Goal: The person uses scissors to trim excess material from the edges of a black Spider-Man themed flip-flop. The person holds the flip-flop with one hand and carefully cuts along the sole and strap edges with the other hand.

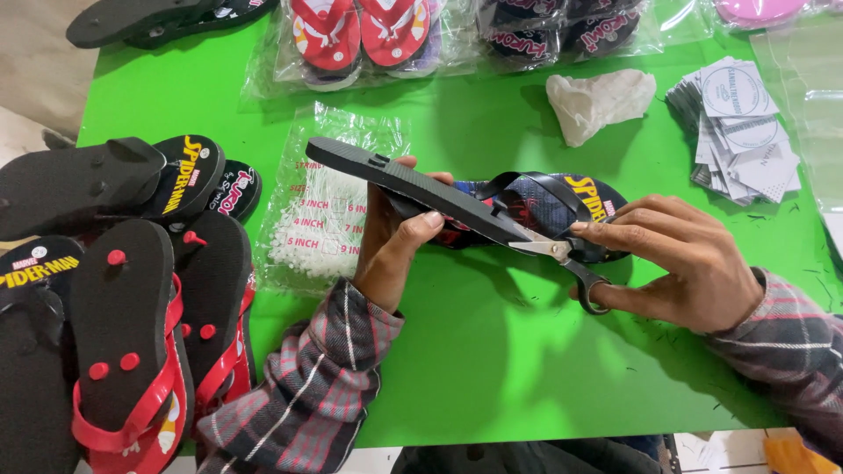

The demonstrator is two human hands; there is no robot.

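Observation:
My left hand (392,244) grips a pair of black flip-flops (457,197), held on edge with the sole facing me. A printed blue and yellow footbed (575,200) shows behind the sole. My right hand (680,263) holds small scissors (562,256) with a finger through the ring. The blades sit against the lower edge of the sole, near its heel end. Both forearms wear plaid sleeves.
A heap of black flip-flops with red straps (132,307) lies at the left on the green table (492,369). A clear bag of white plastic ties (320,211) is beside my left hand. Bagged sandals (351,35), crumpled paper (597,101) and a stack of cards (738,132) lie farther back.

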